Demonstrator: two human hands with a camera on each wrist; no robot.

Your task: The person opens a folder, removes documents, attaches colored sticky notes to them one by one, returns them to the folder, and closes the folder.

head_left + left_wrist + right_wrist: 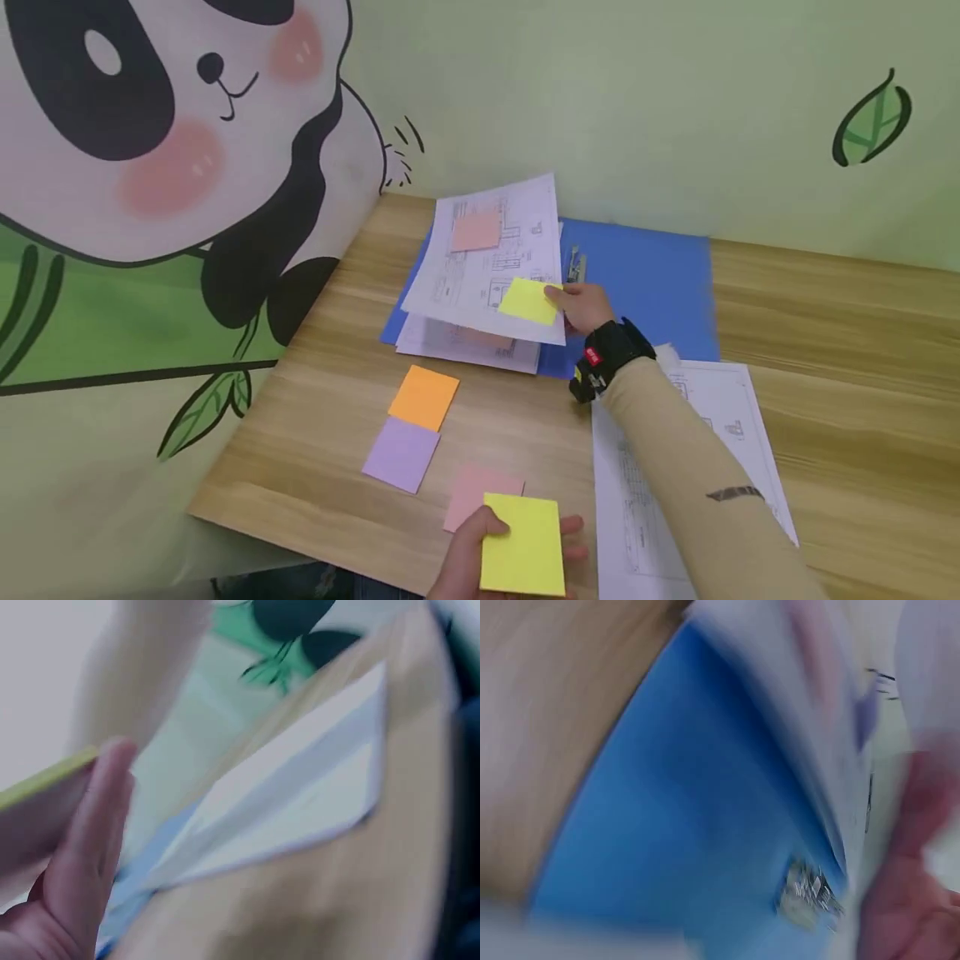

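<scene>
Right hand [583, 307] reaches forward, arm extended, fingertips pinching a small yellow sticky note [528, 301] onto the printed drawing sheet [491, 258] on the open blue folder [637, 283]. Left hand [487, 554] sits at the near table edge, fingers curled round a yellow sticky-note pad [522, 546]. Sheet print unreadable. Orange [423, 397], purple [401, 454], pink [472, 492] pads lie on the wooden table [840, 333], bare wood to the right.

No text is readable: the print on the drawing sheets [487, 258] at centre frame and the red tag on the wrist strap [594, 357] is too small.
</scene>
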